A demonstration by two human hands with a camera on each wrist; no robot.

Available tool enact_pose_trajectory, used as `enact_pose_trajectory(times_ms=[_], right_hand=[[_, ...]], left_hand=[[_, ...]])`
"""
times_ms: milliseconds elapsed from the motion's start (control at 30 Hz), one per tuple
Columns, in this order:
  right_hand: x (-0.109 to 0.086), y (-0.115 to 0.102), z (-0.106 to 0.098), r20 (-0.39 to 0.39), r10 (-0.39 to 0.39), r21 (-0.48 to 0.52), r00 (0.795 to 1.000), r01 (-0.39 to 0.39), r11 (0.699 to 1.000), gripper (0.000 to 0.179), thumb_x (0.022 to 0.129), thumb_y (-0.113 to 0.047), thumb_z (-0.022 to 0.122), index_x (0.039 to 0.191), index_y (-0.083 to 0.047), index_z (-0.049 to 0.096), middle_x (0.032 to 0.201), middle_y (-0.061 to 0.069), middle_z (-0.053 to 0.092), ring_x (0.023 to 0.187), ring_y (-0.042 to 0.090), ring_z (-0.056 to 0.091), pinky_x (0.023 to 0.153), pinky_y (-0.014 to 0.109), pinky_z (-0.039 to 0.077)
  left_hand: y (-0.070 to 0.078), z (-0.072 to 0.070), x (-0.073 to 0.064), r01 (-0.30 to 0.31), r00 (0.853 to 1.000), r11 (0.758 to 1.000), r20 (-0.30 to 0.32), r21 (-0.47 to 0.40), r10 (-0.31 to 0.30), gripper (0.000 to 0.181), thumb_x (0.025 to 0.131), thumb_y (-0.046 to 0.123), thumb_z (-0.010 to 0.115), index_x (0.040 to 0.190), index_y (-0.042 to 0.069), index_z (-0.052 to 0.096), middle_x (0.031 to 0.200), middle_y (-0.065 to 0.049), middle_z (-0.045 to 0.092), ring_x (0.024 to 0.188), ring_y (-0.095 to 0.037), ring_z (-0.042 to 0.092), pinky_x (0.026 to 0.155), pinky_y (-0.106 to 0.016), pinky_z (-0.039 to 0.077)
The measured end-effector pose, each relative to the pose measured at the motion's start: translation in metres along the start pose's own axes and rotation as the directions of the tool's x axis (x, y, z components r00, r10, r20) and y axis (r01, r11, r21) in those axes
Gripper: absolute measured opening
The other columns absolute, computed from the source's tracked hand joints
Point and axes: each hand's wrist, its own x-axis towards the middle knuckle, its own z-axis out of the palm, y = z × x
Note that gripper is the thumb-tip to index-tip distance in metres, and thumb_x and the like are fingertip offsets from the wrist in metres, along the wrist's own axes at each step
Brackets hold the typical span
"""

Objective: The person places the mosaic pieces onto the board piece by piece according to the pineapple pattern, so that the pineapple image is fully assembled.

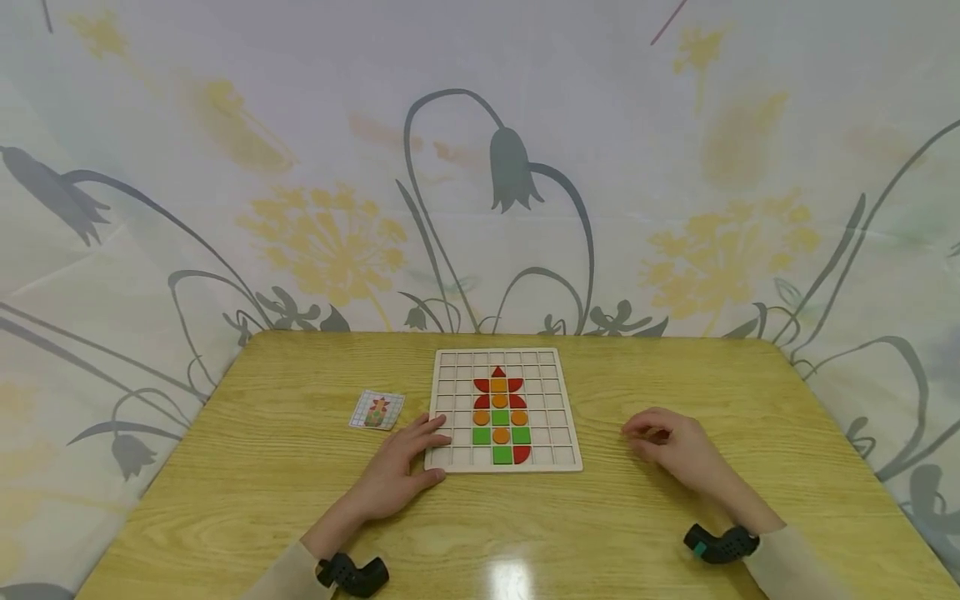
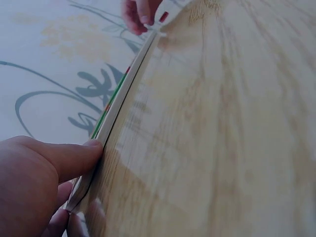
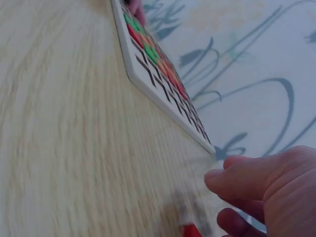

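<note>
A pale square grid board (image 1: 555,425) lies mid-table, with red, orange and green tiles forming a figure in its middle columns. My left hand (image 1: 397,467) rests at its near left corner. The fingers reach over the left edge and the thumb (image 2: 81,158) touches the near edge. To the right of the board, my right hand (image 1: 682,450) stays low over the table, fingers loosely bent. A small red piece (image 3: 191,230) shows near its fingers in the right wrist view; the head view does not show it. I see nothing between the visible fingertips.
A small picture card (image 1: 377,410) with a similar coloured figure on a grid lies left of the board. The wooden table (image 1: 285,392) ends at a flower-patterned backdrop (image 1: 510,275). Black devices (image 1: 722,544) are strapped to both wrists.
</note>
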Motion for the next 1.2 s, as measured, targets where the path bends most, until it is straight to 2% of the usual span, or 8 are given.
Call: enact_pose_trajectory(times_ms=[200, 300, 433, 633, 800, 1000, 1100, 1200], right_hand=[[-0.017, 0.019, -0.035, 0.108, 0.102, -0.105, 0.989, -0.091, 0.990, 0.024, 0.088, -0.013, 0.078, 0.111, -0.010, 0.073, 0.108, 0.002, 0.068, 0.095, 0.020, 0.065, 0.074, 0.029, 0.053], [-0.022, 0.021, -0.042, 0.146, 0.113, -0.103, 0.983, -0.098, 0.990, 0.026, 0.087, -0.013, 0.078, 0.111, -0.008, 0.073, 0.107, 0.003, 0.068, 0.092, 0.019, 0.065, 0.072, 0.028, 0.053], [-0.023, 0.021, -0.043, 0.172, 0.101, -0.088, 0.980, -0.087, 0.992, 0.023, 0.087, -0.011, 0.078, 0.109, -0.007, 0.074, 0.102, 0.001, 0.068, 0.084, 0.010, 0.062, 0.068, 0.027, 0.052], [-0.018, 0.021, -0.041, 0.212, 0.080, -0.125, 0.974, -0.054, 0.991, 0.026, 0.088, -0.012, 0.076, 0.114, -0.006, 0.073, 0.098, -0.005, 0.065, 0.081, 0.005, 0.057, 0.068, 0.027, 0.050], [-0.011, 0.018, -0.035, 0.233, 0.088, -0.112, 0.969, -0.063, 0.992, 0.017, 0.088, -0.014, 0.077, 0.103, -0.011, 0.070, 0.092, -0.006, 0.062, 0.078, 0.005, 0.054, 0.066, 0.026, 0.047], [-0.003, 0.010, -0.019, 0.162, 0.064, -0.067, 0.985, -0.054, 0.996, 0.013, 0.091, -0.012, 0.074, 0.093, -0.015, 0.062, 0.083, -0.007, 0.061, 0.073, 0.006, 0.055, 0.063, 0.026, 0.047], [0.002, 0.005, -0.007, 0.128, 0.065, -0.010, 0.990, -0.064, 0.998, 0.010, 0.092, -0.013, 0.073, 0.100, -0.012, 0.066, 0.089, -0.005, 0.066, 0.080, 0.007, 0.062, 0.068, 0.027, 0.052], [0.008, -0.003, 0.007, 0.111, 0.069, 0.079, 0.991, -0.078, 0.994, 0.017, 0.093, -0.014, 0.072, 0.109, -0.008, 0.068, 0.098, 0.001, 0.069, 0.084, 0.009, 0.065, 0.069, 0.027, 0.054]], left_hand=[[0.001, 0.000, 0.000, -0.009, 1.000, 1.000, -0.006, 0.004, 0.009, 0.042, 0.093, 0.022, 0.071, 0.133, 0.012, 0.064, 0.155, -0.007, 0.041, 0.147, -0.036, 0.025, 0.112, -0.067, 0.016], [0.001, 0.000, 0.000, 0.000, 1.000, 1.000, -0.003, -0.003, 0.000, 0.042, 0.093, 0.022, 0.071, 0.134, 0.012, 0.064, 0.156, -0.007, 0.041, 0.147, -0.036, 0.024, 0.112, -0.067, 0.015], [0.002, -0.001, 0.000, 0.016, 1.000, 1.000, 0.006, -0.008, -0.016, 0.042, 0.093, 0.022, 0.071, 0.134, 0.012, 0.063, 0.156, -0.006, 0.041, 0.148, -0.036, 0.024, 0.112, -0.067, 0.014], [0.001, 0.000, -0.001, 0.012, 1.000, 1.000, 0.012, -0.008, -0.012, 0.042, 0.094, 0.023, 0.070, 0.134, 0.013, 0.063, 0.156, -0.007, 0.041, 0.148, -0.035, 0.024, 0.112, -0.067, 0.015], [0.000, 0.000, -0.001, 0.011, 1.000, 1.000, 0.011, -0.012, -0.011, 0.042, 0.094, 0.022, 0.070, 0.134, 0.012, 0.063, 0.156, -0.007, 0.041, 0.148, -0.036, 0.023, 0.112, -0.067, 0.015], [0.001, -0.001, 0.000, 0.007, 1.000, 1.000, 0.010, 0.001, -0.007, 0.042, 0.094, 0.023, 0.070, 0.134, 0.012, 0.063, 0.156, -0.007, 0.041, 0.147, -0.035, 0.024, 0.112, -0.065, 0.017], [0.002, -0.001, 0.000, 0.005, 1.000, 1.000, 0.011, 0.002, -0.005, 0.042, 0.094, 0.022, 0.071, 0.134, 0.011, 0.063, 0.155, -0.008, 0.041, 0.147, -0.036, 0.024, 0.112, -0.065, 0.017], [0.004, -0.002, 0.001, 0.005, 1.000, 1.000, 0.011, 0.001, -0.005, 0.042, 0.093, 0.021, 0.071, 0.133, 0.011, 0.063, 0.155, -0.008, 0.041, 0.147, -0.036, 0.024, 0.112, -0.065, 0.017]])
